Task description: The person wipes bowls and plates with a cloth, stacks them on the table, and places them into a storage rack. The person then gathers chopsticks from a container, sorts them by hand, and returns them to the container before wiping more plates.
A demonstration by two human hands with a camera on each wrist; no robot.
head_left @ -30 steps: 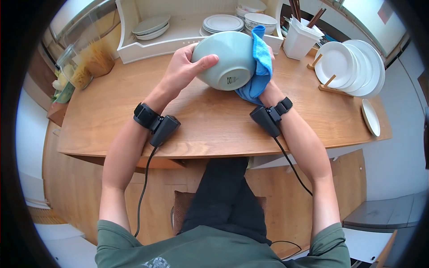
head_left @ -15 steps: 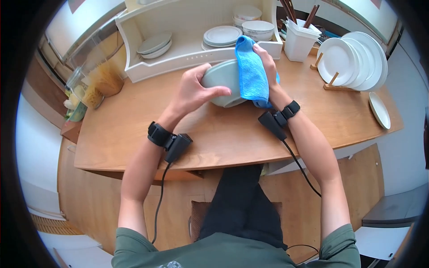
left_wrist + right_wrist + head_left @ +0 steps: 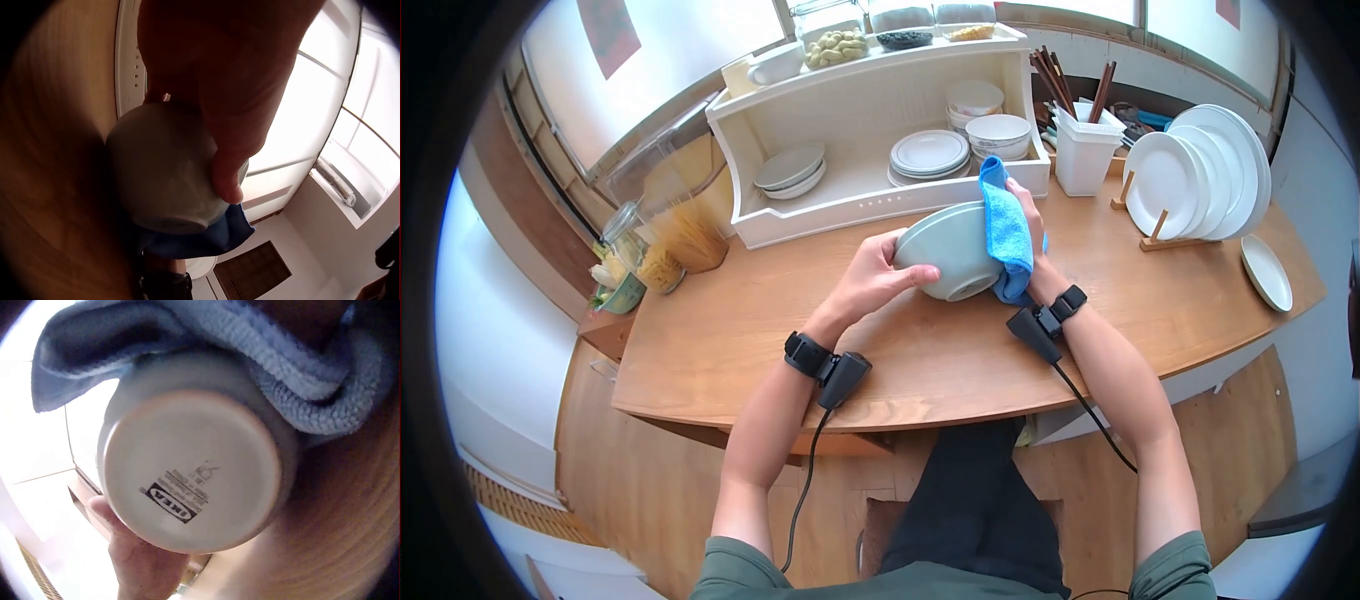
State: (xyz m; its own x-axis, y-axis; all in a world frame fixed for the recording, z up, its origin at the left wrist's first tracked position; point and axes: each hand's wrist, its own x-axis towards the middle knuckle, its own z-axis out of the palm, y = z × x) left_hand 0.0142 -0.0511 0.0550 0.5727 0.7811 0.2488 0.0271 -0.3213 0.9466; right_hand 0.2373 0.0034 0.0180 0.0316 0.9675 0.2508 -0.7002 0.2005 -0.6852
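Note:
A pale green bowl [image 3: 945, 248] is held tilted above the table, its foot turned down and to the right. My left hand [image 3: 872, 278] grips its left side, the thumb along the outer wall and the other fingers mostly hidden behind it. My right hand [image 3: 1034, 218] holds a blue cloth [image 3: 1007, 240] against the right side of the bowl; the cloth covers much of that hand. In the right wrist view the bowl's round base [image 3: 187, 444] shows a printed stamp, with folds of cloth above it. The left wrist view shows my left thumb [image 3: 228, 181] over the bowl.
A white shelf [image 3: 880, 215] with stacked plates and bowls stands at the back. To its right are a white chopstick holder [image 3: 1088, 150], a rack of upright white plates [image 3: 1165, 185] and a small dish [image 3: 1266, 272] by the right edge. Jars of pasta [image 3: 662, 268] stand left.
The bowl has turned in my hands, so its base no longer faces the head camera. The cloth has shifted over the bowl's right side. The head view has tilted up, showing more shelf.

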